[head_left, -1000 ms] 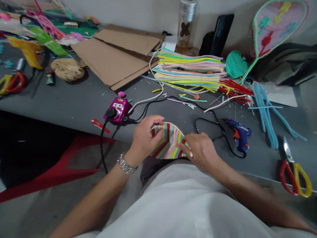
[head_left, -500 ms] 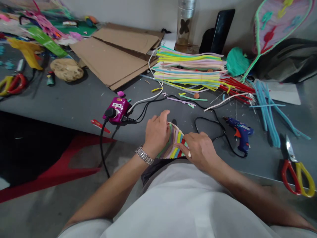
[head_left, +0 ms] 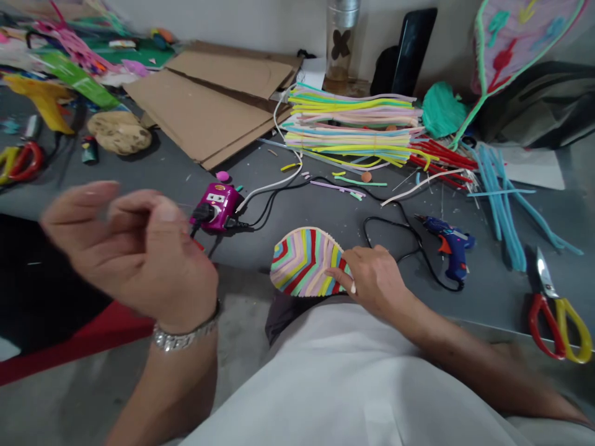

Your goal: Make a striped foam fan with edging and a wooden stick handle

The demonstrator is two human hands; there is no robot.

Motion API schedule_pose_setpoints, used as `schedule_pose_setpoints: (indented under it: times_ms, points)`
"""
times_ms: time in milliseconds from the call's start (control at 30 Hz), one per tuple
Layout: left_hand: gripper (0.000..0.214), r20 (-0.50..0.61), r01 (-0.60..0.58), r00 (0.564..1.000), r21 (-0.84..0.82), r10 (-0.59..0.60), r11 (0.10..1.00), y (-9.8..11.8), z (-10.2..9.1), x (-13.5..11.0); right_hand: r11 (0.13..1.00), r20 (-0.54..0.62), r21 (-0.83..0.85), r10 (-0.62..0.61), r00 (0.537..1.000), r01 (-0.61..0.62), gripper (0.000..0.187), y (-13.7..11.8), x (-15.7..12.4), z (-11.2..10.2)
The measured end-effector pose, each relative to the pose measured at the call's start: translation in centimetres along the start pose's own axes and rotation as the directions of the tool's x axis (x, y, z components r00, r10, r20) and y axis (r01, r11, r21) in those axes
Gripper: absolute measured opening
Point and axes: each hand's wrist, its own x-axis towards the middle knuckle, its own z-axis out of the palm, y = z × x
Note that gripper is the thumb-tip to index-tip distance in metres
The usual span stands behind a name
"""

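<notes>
Gripping the striped panel (head_left: 302, 263) by its right edge with the right hand (head_left: 372, 282) — fingertips (head_left: 335, 272) closing down on top, thumb tucked out of sight; holding it flat at the near edge of the grey table (head_left: 493, 291), with the lower rim out over the lap.

Raising the left hand (head_left: 134, 248) well clear of the panel, off to the left and blurred; curling the fingers loosely toward the thumb; not showing clearly whether pinching anything.

Judging the panel as light and bendable — soft coloured strips joined side by side in chevrons; probably drooping if lifted by one corner, and likely parting along a seam if folded across the stripes; not slippery, going by the matte surface; best taking it at the rim with flat fingers, or supporting it from under the middle.

Looking for containers and finding only the clear bottle (head_left: 341, 43) with a metal cap, standing by the wall behind the bundle of coloured strips (head_left: 353, 124); seeming to hold a little amber matter at the bottom, though not telling what.

Noting the blue glue gun (head_left: 449, 241) near the right hand, the purple socket block (head_left: 217, 206) apart to the panel's left, and the scissors (head_left: 558, 316) well away at the right.
</notes>
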Motion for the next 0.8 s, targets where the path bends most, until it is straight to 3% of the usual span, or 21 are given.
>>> schedule_pose_setpoints:
  times_ms: [167, 300, 367, 500, 600, 700, 800]
  points:
    - [0.029, -0.201, -0.024, 0.98, -0.06, 0.011, 0.998, 0.3, 0.4, -0.3, 1.0, -0.015, -0.019, -0.011, 1.0, 0.011, 0.06, -0.1, -0.1, 0.0]
    - [0.018, -0.438, -0.126, 0.896, -0.11, 0.066, 0.986, -0.5, 0.5, 0.0, 0.999, -0.023, -0.03, -0.018, 1.0, 0.017, 0.058, -0.1, -0.3, 0.0]
    - [0.015, -0.464, -0.13, 0.885, -0.171, 0.036, 0.977, -0.8, 0.7, 0.3, 0.999, -0.032, -0.037, -0.02, 0.999, 0.019, 0.057, -0.1, -0.5, 0.2]
    - [0.013, -0.284, 0.022, 0.951, -0.335, -0.123, 0.942, -1.5, 1.9, 0.8, 0.998, -0.059, -0.049, -0.028, 0.998, 0.025, 0.055, -0.1, -0.7, 0.5]
    - [0.029, -0.074, 0.099, 0.99, -0.269, -0.123, 0.958, -2.6, 3.5, 0.5, 0.998, -0.083, -0.054, -0.042, 0.996, 0.038, 0.052, -0.1, -0.9, 0.7]
    - [0.054, 0.087, 0.01, 0.996, -0.052, -0.005, 0.999, -4.1, 5.1, -0.5, 0.997, -0.11, -0.065, -0.055, 0.992, 0.048, 0.049, -0.2, -1.1, 0.9]
    - [0.068, 0.212, -0.108, 0.974, 0.114, 0.082, 0.988, -5.3, 6.4, -1.3, 0.996, -0.128, -0.073, -0.064, 0.99, 0.055, 0.045, -0.2, -1.3, 1.1]
